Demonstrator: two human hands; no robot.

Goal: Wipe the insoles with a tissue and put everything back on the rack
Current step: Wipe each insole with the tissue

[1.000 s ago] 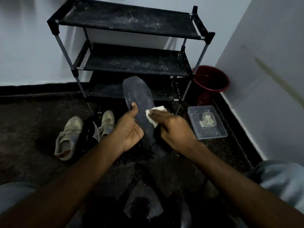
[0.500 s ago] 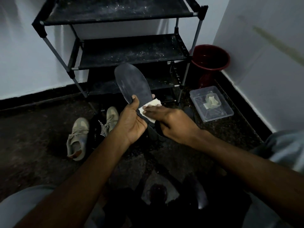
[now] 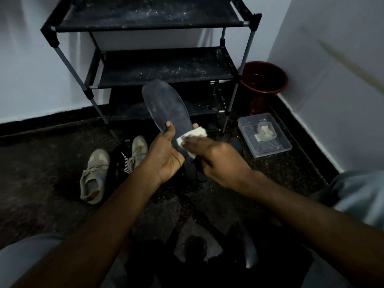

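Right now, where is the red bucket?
In the head view, the red bucket stands upper right, in the corner beside the rack, behind the clear box.

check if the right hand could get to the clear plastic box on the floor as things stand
Probably yes. The clear plastic box lies on the floor just right of the right hand, with nothing tall between them. That hand is busy holding the tissue on the insole, though.

Red bucket (image 3: 264, 80) and clear plastic box (image 3: 279, 146) in a dim corner.
The bucket stands on the dark speckled floor (image 3: 41, 167) where two pale walls (image 3: 336, 84) meet. The box lies near it on the floor, with a small folded pale piece (image 3: 264, 131) inside. A black skirting (image 3: 41, 127) runs along the walls.
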